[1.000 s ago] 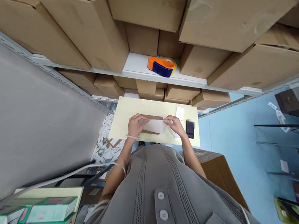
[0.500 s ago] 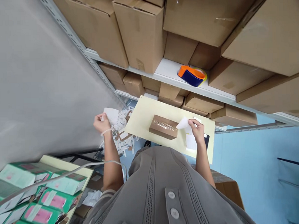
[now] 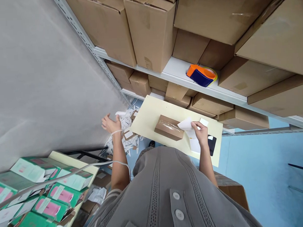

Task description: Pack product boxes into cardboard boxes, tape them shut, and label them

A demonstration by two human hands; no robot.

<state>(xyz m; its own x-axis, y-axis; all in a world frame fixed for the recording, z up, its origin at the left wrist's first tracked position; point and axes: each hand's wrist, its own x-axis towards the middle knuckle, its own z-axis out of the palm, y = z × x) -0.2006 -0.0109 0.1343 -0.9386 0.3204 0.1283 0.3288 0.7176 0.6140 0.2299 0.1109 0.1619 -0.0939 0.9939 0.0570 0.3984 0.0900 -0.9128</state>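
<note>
A small brown cardboard box with clear tape across its top lies on the pale yellow table. My right hand pinches a white label just right of the box. Out to the left of the table, my left hand is spread open over a heap of paper scraps on the floor, with a white scrap loose in the air just beyond its fingers. A dark phone and more white label sheets lie by my right wrist.
An orange and blue tape dispenser sits on the white shelf among stacked cardboard cartons. Green and pink boxes are piled on a table at lower left. A grey wall stands left; a brown carton is at lower right.
Both hands peeled the paper apart over the box. My left hand carried a white backing out to the left and let it go above the scrap heap; my right hand kept the label.
</note>
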